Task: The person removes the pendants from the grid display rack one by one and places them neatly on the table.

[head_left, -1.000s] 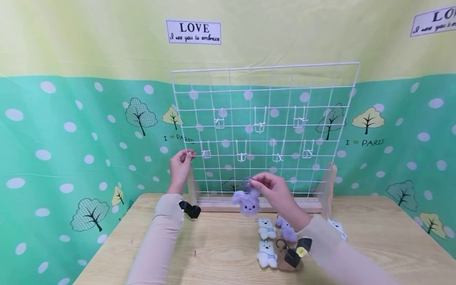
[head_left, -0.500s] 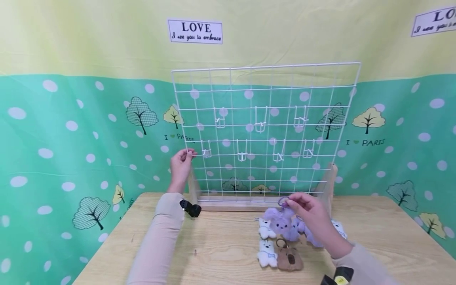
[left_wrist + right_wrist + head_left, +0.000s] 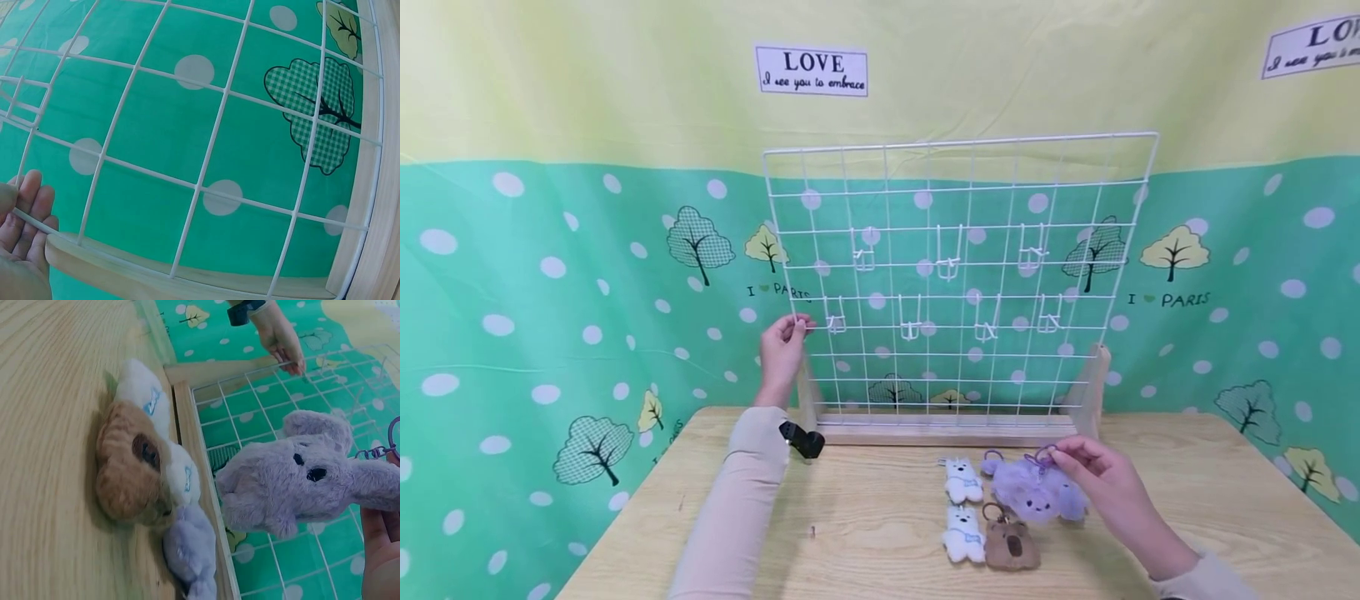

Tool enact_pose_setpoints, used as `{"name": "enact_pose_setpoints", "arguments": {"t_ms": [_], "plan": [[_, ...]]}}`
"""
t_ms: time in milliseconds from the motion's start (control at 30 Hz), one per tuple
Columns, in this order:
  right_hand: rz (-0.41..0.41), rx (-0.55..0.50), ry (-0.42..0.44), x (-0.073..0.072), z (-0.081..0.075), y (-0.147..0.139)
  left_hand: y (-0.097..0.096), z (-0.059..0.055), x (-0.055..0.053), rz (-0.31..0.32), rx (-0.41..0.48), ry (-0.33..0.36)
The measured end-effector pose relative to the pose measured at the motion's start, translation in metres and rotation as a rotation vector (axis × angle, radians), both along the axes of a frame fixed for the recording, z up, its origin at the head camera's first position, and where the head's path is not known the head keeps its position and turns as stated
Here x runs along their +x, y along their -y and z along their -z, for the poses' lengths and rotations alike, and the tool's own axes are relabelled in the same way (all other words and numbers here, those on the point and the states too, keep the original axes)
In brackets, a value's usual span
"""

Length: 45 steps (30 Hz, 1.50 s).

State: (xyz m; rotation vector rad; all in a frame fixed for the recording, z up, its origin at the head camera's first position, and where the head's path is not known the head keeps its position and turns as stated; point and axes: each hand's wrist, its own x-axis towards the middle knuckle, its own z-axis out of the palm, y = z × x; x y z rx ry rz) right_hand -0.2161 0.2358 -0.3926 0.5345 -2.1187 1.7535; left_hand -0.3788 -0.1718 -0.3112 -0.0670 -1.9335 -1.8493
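My left hand (image 3: 782,350) pinches the left edge of a white wire grid panel (image 3: 928,354); the left wrist view shows its thumb and fingers at the wire. My right hand (image 3: 1105,492) holds a fluffy lavender bunny keychain (image 3: 281,478) by its purple ring and chain. In the head view this bunny overlaps other lavender plush on the table. Beside it lie two white bear keychains (image 3: 962,481) with blue bows and a brown bear-like plush keychain (image 3: 1011,546) with a dark ring. Another lavender plush (image 3: 190,547) lies beside them in the right wrist view.
Several white hooks (image 3: 947,265) hang on the grid in two rows. A wooden base (image 3: 940,437) with upright side pieces (image 3: 1093,387) carries the panel on the wooden table (image 3: 865,517). Behind it hangs a green and yellow printed cloth (image 3: 550,333).
My right hand has brought the lavender bunny from in front of the grid's base rightward and down to the other keychains. The left hand stays at the grid's edge.
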Motion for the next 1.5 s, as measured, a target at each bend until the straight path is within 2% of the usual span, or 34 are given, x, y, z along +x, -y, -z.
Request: {"name": "enact_pose_setpoints", "arguments": {"t_ms": [100,267,467,700,833,933,1100,1167,1267,1400,1500], "plan": [[0.014,0.023,0.006,0.003,0.003,-0.01,0.0,0.001,-0.001,0.002,0.003,0.0],[0.06,0.112,0.076,0.01,0.007,-0.024,0.0,0.001,-0.001,0.001,0.006,-0.011],[-0.068,0.033,0.041,0.018,0.016,-0.039,0.0,0.001,-0.001,0.002,-0.001,-0.026],[-0.087,0.122,0.087,0.027,0.023,-0.044,0.001,0.001,0.0,-0.006,-0.01,-0.014],[-0.126,0.147,0.098,0.03,0.027,-0.048,0.001,0.001,-0.001,0.001,0.001,-0.01],[-0.174,0.174,0.09,0.031,0.03,-0.052,0.001,0.001,-0.001,0.009,0.006,-0.012],[-0.265,0.164,0.127,0.031,0.039,-0.06,0.001,0.002,-0.001,0.013,0.002,-0.018],[-0.248,0.178,0.129,0.031,0.042,-0.06,0.001,0.002,-0.002,0.011,-0.005,-0.023],[-0.148,0.212,0.115,0.028,0.046,-0.058,0.002,0.002,-0.001,0.003,-0.016,-0.021],[-0.03,0.235,0.138,0.022,0.05,-0.053,0.001,0.001,-0.001,-0.008,-0.018,-0.013],[0.008,0.235,0.17,0.017,0.052,-0.05,0.001,0.001,-0.002,-0.005,-0.014,-0.012]]}}
